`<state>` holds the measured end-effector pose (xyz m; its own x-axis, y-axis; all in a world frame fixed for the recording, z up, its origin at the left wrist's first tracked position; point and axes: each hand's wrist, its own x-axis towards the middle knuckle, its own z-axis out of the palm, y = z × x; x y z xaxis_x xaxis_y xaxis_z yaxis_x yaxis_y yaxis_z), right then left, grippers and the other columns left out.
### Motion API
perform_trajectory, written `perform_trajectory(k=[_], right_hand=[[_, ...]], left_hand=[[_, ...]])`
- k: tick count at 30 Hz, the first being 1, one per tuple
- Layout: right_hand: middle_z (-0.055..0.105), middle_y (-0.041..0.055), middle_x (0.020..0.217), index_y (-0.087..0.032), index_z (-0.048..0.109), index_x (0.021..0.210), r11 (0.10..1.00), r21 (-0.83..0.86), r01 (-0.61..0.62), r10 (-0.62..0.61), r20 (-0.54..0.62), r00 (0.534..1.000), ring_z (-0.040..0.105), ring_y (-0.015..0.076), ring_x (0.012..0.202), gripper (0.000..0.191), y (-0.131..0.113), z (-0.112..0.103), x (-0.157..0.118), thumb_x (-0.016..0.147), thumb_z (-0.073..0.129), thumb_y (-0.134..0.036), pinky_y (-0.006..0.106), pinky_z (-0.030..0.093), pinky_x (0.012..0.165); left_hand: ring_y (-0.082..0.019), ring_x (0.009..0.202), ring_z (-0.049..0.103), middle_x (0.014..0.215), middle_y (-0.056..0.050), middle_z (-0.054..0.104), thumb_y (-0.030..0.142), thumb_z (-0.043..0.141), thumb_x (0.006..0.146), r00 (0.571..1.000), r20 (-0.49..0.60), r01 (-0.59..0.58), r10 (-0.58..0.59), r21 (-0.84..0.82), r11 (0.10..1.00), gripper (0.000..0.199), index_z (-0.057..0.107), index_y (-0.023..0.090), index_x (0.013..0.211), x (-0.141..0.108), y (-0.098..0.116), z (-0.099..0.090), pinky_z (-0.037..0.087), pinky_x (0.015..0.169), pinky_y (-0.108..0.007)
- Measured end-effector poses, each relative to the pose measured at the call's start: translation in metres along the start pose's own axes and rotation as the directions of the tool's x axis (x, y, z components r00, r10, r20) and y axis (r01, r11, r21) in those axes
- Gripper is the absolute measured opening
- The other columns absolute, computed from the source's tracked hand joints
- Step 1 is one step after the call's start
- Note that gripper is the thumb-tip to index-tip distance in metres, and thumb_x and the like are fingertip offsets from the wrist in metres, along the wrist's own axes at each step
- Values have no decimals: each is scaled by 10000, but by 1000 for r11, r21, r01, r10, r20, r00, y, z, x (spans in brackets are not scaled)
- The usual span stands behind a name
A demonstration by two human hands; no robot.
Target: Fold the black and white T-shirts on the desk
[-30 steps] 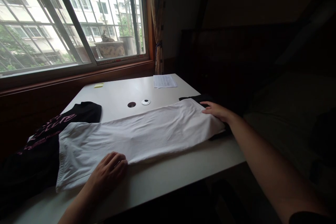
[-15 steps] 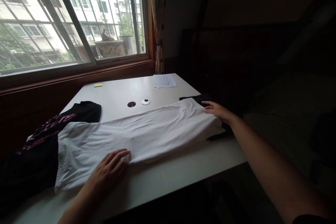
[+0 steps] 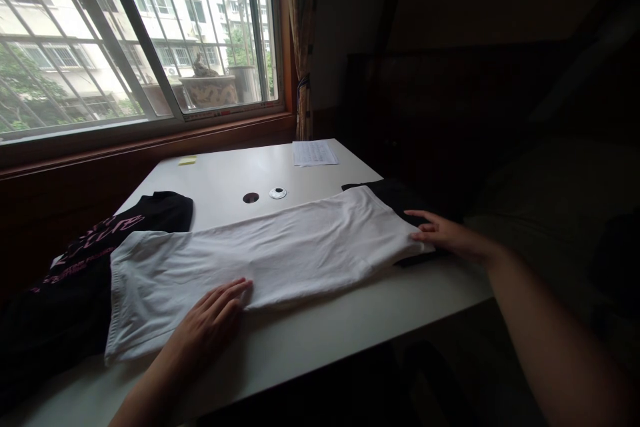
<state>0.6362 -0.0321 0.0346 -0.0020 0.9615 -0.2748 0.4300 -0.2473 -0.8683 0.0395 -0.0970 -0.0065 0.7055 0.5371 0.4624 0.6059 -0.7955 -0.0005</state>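
A white garment (image 3: 300,247), folded into a long strip with a few wrinkles, lies across the table. My left hand (image 3: 215,317) rests flat on its near edge, left of the middle, fingers stretched out. At the garment's right end is my right hand (image 3: 447,237), its fingers extended and apart; the lower fingertips touch the white cloth. Dark cloth (image 3: 400,197) shows from under that end. Beneath the left end spreads a black garment (image 3: 165,207) with pink lettering, partly covered by the white one.
The white table (image 3: 350,320) has a round hole (image 3: 251,198) with its loose white cover (image 3: 278,193) beside it. Printed papers (image 3: 315,153) lie at the far edge, a yellow note pad (image 3: 187,161) at the far left. Beyond stands a barred window (image 3: 150,47) with a curtain (image 3: 303,80).
My right hand has moved right and slightly toward me, along the white garment's right end to its corner, which lies flatter. My left hand has stayed nearly in place.
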Motion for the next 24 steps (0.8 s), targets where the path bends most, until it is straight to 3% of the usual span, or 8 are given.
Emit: perform_trajectory(k=[5,11,14,18,21,24], right_hand=[[619,-22,752,-247,480,1488,982,-174,78,-93,-80,992,602,180,681,889,12,-1,2,719,797,-560,291,486,636],[682,24,845,-220,509,1488,922,-376,96,-190,-223,956,657,229,775,860,29,-1,17,727,736,-549,341,530,719],[708,57,942,-230,549,1461,828,-559,54,-238,-262,935,676,253,835,743,29,1,19,781,686,-498,369,551,773],[678,125,1185,-234,603,1417,601,-799,-4,-398,-303,866,651,328,1072,567,6,24,21,874,590,-398,453,531,946],[620,129,1366,-233,610,1408,482,-867,127,-540,-179,823,589,339,1234,487,-19,66,27,967,476,-389,481,469,1076],[495,114,1545,-212,551,1467,363,-836,411,-604,124,787,443,301,1426,532,-34,119,40,1020,409,-462,458,349,1199]], left_hand=[[-215,1282,616,1335,-111,682,154,521,997,1000,-1,1,-1,-23,1000,309,602,169,1296,-1,-2,3,556,1027,-336],[-228,1278,613,1295,-85,702,125,517,991,999,14,-28,29,-4,1000,259,645,195,1205,-3,-3,3,550,1031,-368],[-227,1281,609,1309,-81,695,133,517,992,999,28,-22,22,13,1000,272,647,202,1221,-3,-2,2,541,1041,-369],[-239,1362,547,1418,-91,634,232,535,1008,999,48,10,-12,33,999,286,628,202,1277,-3,-3,2,460,1144,-413],[-259,1461,434,1559,-99,497,346,529,1017,991,87,97,-103,78,992,386,580,212,1376,-8,-8,7,350,1219,-476],[-274,1502,364,1626,-80,391,441,456,1036,955,128,242,-268,187,952,522,454,254,1523,-19,-17,15,313,1222,-523]])
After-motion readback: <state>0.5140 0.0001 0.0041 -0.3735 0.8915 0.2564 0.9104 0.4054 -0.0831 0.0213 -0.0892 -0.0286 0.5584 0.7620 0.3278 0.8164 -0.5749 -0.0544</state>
